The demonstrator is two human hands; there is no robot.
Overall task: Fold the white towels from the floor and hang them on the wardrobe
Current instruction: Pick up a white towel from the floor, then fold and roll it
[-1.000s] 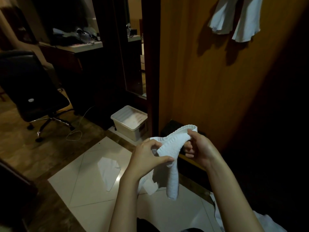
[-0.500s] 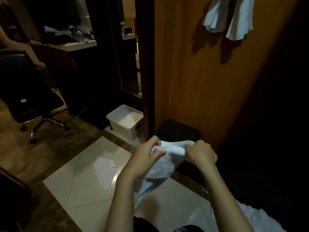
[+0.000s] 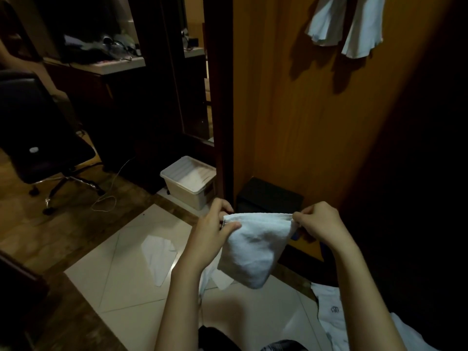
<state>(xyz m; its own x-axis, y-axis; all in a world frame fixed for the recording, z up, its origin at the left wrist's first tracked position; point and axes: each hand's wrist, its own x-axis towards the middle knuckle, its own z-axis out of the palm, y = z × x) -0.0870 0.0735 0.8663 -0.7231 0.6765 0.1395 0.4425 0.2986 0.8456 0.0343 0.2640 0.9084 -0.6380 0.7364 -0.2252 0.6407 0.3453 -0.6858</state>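
A small white towel (image 3: 253,245) hangs folded between my hands in front of the wooden wardrobe (image 3: 291,110). My left hand (image 3: 215,229) pinches its top left corner. Its top right corner is pinched by my right hand (image 3: 319,224), and the top edge is stretched flat between them. Two white towels (image 3: 347,24) hang high on the wardrobe. Another white towel (image 3: 159,257) lies flat on the pale floor tiles to the left. More white cloth (image 3: 336,315) lies on the floor at the lower right, partly hidden by my right arm.
A white lidded plastic bin (image 3: 190,183) stands by the wardrobe's edge, with a black box (image 3: 268,196) inside the wardrobe base. A black office chair (image 3: 43,138) and a loose cable (image 3: 106,198) are at left, before a dark desk (image 3: 101,64).
The towel was bunched and twisted between my hands; now my hands have moved apart and pulled its top edge straight, so it hangs as a flat fold.
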